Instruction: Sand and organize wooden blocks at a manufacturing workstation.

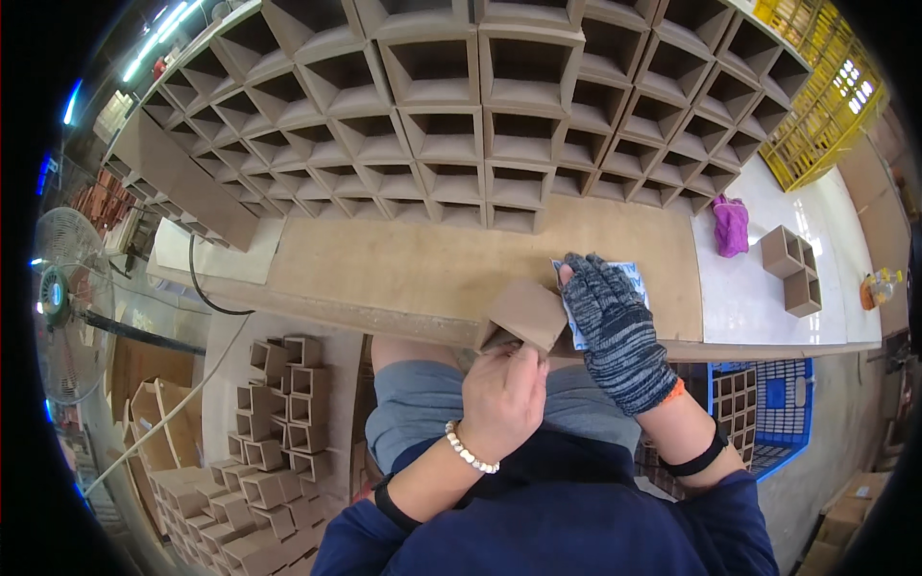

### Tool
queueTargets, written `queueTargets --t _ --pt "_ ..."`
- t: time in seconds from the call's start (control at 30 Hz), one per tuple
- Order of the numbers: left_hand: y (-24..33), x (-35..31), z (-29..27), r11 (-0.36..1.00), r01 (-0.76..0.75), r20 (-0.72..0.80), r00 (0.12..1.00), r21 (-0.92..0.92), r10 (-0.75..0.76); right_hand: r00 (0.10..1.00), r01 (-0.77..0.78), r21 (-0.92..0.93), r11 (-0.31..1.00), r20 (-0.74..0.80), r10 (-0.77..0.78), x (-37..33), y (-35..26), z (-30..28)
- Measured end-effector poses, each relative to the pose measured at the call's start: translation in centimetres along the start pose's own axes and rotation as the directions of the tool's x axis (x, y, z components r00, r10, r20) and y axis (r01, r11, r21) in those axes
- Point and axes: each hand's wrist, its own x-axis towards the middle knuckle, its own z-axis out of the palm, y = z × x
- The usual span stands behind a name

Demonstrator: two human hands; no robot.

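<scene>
Firmly, the bare left hand (501,392) closes its grip on a small brown box (523,317), pinching its near wall at the table (423,264) front edge. At two o'clock from it, the gloved right hand (615,331) lies flat, fingers spread, pressing a pale sheet (634,278) on the table; it grips nothing. To work well, I judge the box should stay square against the sheet while the palm holds it down. Its open mouth faces seven o'clock, toward the person; its long axis seems to run ten to four. Stacked boxes (461,115) fill twelve o'clock.
</scene>
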Motion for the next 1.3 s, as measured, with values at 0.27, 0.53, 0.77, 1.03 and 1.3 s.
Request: queueTargets --t 0.27,0.53,0.77,1.03,1.3 --pt "-0.5 -0.3 0.4 0.998 -0.053 -0.036 0.998 -0.013 0.053 0.997 0.066 0.099 0.993 0.028 -0.069 -0.7 -2.1 -1.1" --pt "-0.5 -0.1 0.3 0.994 -0.105 -0.050 0.993 0.028 0.106 0.942 0.334 0.197 0.922 -0.027 -0.335 -1.3 -2.0 -1.8" --pt "-0.5 0.2 0.5 0.997 -0.064 0.000 0.998 0.053 0.064 0.980 0.185 -0.063 0.981 0.085 -0.180 -1.0 -0.6 -3.6" --pt "-0.1 0.2 0.4 0.995 -0.055 0.023 0.998 0.085 0.053 0.990 0.134 -0.027 0.991 0.053 -0.133 -2.2 2.6 -3.2" --pt "-0.6 0.3 1.0 0.982 -0.172 0.002 0.985 0.083 0.173 0.959 0.226 0.183 0.957 0.130 -0.251 -2.5 1.4 -4.3"
